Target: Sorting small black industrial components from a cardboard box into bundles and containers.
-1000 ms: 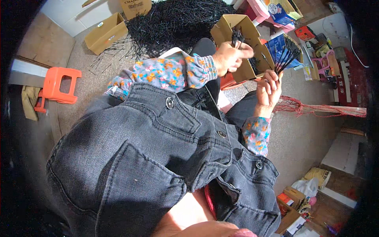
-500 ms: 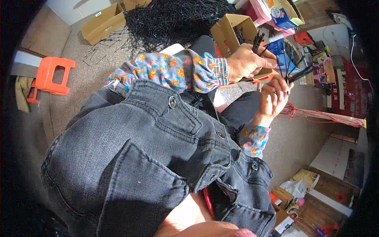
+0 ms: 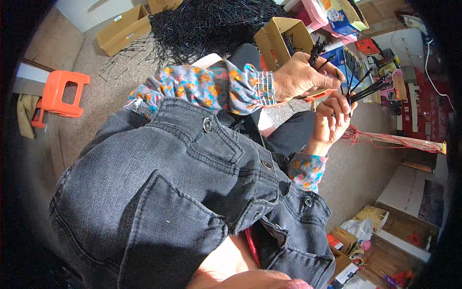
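Observation:
My left hand (image 3: 301,78) is closed round a bundle of thin black sticks (image 3: 315,52), whose knobby ends stand up above the fingers. Close beside it, my right hand (image 3: 332,118) pinches another set of black sticks (image 3: 370,89). Most of that set lies together pointing right, while a few single sticks spread out in a fan between the two hands. The sticks' exact kind cannot be made out. Their lower ends are hidden behind the fingers and palms.
A large heap of black sticks (image 3: 207,29) covers the floor ahead. An open cardboard box (image 3: 274,43) with sticks stands near my left hand, another box (image 3: 124,31) farther left. An orange stool (image 3: 65,94) is at left. Red strings (image 3: 385,138) hang along a pale bar at right.
The sticks in my right hand have spread a little wider and tilted slightly upward. Both hands stay nearly in place, still close together.

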A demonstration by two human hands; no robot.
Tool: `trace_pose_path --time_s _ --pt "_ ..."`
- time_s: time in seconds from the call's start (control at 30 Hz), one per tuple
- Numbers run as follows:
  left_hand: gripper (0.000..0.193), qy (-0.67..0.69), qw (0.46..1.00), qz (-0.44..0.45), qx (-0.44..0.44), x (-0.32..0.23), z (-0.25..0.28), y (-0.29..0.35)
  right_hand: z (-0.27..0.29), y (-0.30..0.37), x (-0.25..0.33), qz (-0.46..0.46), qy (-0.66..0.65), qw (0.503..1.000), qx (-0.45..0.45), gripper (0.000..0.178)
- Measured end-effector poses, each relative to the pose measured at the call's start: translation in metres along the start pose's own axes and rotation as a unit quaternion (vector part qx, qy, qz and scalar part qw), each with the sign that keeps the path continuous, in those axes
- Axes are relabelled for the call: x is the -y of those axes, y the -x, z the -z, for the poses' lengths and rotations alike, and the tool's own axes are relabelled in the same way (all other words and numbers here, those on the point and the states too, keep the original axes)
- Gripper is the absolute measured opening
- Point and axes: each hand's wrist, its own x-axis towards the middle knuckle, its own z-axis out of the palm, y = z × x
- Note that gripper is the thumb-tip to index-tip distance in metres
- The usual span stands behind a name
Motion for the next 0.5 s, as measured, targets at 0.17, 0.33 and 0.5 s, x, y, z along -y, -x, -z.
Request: trace_pose_path --time_s 0.17,0.33,0.5 --pt "0.018 0.0 1.0 -0.012 -0.002 -0.001 0.0 0.0 0.0 -0.001 -0.003 -0.012 -0.027 1.0 0.004 0.026" --pt "0.016 -0.002 0.998 -0.025 -0.054 -0.001 0.006 -0.008 0.001 0.003 0.001 -0.015 -0.027 0.999 -0.01 0.026" --pt "0.024 0.007 0.993 -0.112 -0.026 -0.022 0.024 -0.023 0.003 0.005 0.005 -0.013 -0.01 1.0 -0.005 0.026"
